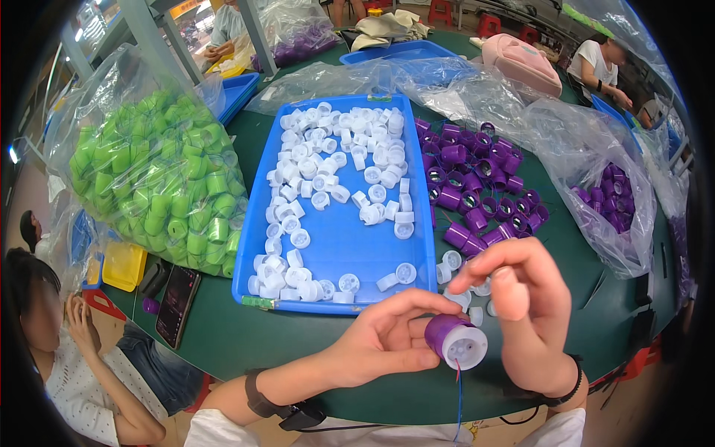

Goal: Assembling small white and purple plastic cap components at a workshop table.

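My left hand (387,333) grips a purple cup-shaped housing (441,332) between thumb and fingers. A white round cap (465,347) with small holes sits in the end turned toward me, and thin red and blue wires (459,402) hang down from it. Just right of the housing, my right hand (530,316) is raised with bent fingers apart and nothing visible in them. Beyond both hands, loose white caps (300,238) lie in a blue tray (350,257). Several more white caps (452,260) rest on the green table, partly hidden by my right hand.
Purple housings (477,186) with wires are piled right of the tray. A clear bag of green housings (156,179) stands left, near a phone (177,305) and yellow bin (124,266). Another bag of purple housings (614,197) lies right. A person (89,357) sits at left.
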Demonstrator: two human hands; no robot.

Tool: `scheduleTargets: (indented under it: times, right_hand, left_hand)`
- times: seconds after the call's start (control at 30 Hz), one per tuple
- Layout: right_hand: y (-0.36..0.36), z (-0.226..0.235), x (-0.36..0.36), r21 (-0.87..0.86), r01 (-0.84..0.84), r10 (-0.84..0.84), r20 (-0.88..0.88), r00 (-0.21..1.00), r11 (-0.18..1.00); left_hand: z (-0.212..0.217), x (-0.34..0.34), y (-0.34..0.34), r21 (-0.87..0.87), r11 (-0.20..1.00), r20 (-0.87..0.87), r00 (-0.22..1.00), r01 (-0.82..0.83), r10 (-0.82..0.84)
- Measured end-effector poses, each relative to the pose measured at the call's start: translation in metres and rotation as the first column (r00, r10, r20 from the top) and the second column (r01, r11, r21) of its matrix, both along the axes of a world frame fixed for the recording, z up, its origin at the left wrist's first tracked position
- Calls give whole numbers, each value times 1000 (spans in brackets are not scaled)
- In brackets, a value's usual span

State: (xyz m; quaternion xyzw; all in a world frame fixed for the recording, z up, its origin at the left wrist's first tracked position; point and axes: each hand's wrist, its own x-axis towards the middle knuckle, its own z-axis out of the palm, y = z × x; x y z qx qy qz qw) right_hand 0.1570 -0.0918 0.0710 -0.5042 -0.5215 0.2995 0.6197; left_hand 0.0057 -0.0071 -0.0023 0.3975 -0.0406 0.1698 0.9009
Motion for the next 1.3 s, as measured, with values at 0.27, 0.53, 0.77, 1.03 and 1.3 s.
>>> scheduleTargets:
  times: [0.27,0.53,0.77,1.03,1.3]
  right_hand:
    - [-14,33,1,-115,30,7,312,950,993]
    - [-23,38,2,-180,86,1,436,900,980]
    - [-19,31,-1,-183,94,1,462,887,979]
    - [-22,31,-3,-97,100,-37,512,858,990]
    - [-22,27,-5,-100,120,-58,482,874,988]
  left_hand:
    - [-4,-3,6,0,998,71,996,-58,58]
    - [0,4,4,27,996,100,991,-88,85]
    - [1,0,6,37,991,60,990,-128,126]
    - [-1,1,6,-42,997,67,995,-67,70]
    - [0,0,3,-42,995,37,996,-86,87]
